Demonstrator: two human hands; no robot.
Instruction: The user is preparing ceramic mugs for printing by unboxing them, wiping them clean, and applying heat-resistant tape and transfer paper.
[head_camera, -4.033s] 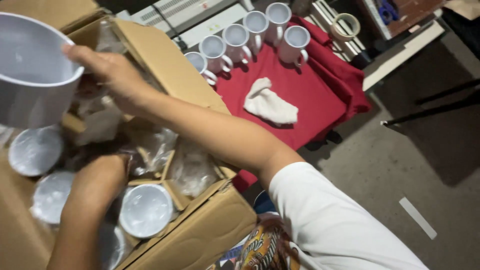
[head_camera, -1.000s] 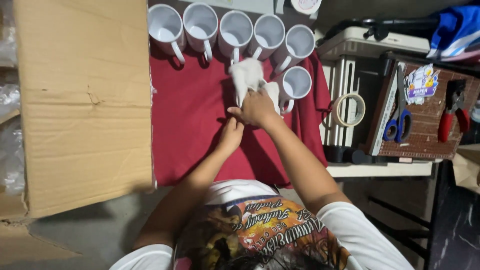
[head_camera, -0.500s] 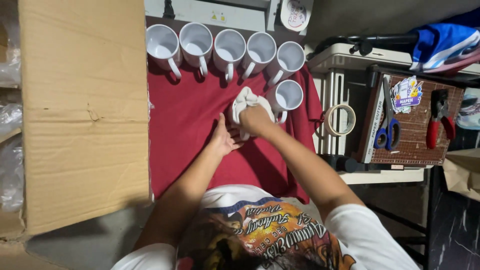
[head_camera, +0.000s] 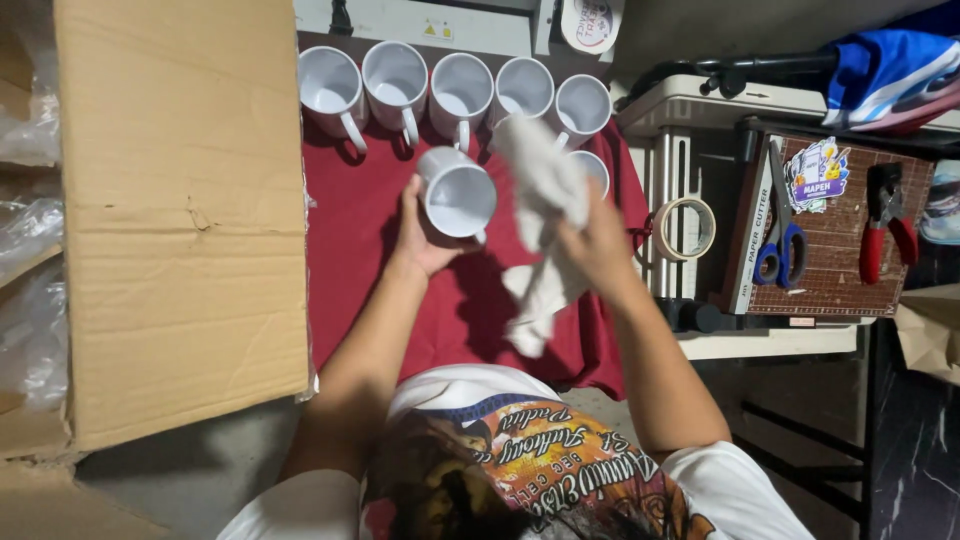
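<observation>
My left hand (head_camera: 420, 240) holds a white mug (head_camera: 457, 195) above the red cloth (head_camera: 355, 250), its mouth turned toward me. My right hand (head_camera: 595, 245) grips a white rag (head_camera: 545, 215) that hangs down beside the mug, close to it but apart. A row of several white mugs (head_camera: 460, 88) stands along the far edge of the red cloth, handles toward me. One more white mug (head_camera: 592, 170) is partly hidden behind the rag.
A large cardboard box flap (head_camera: 180, 210) lies at the left with clear plastic wrap (head_camera: 30, 290) beyond it. At the right a cutting mat (head_camera: 840, 240) carries blue-handled scissors (head_camera: 778, 250) and red pliers (head_camera: 885, 225). A tape roll (head_camera: 685, 228) sits beside it.
My left hand, flat on the red cloth before, now holds a white mug lifted off it. My right hand has raised the rag from the cloth beside the mug.
</observation>
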